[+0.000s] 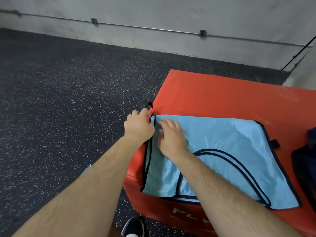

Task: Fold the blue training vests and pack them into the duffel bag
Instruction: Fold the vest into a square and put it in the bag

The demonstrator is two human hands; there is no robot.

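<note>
While left hand (139, 124) pinches vest (222, 147) corner, right hand (171, 135) rests on it.

Dark rubber floor (59, 100), flecked with white, spreads left of the left hand (138, 124) and runs beyond both hands to a pale grey wall (171, 12). A thin metal pipe (147, 28) crosses that wall, held by small brackets (202, 33). A red padded box (213, 94) stands under and beyond the right hand (171, 137), with white letters on its near face.
</note>
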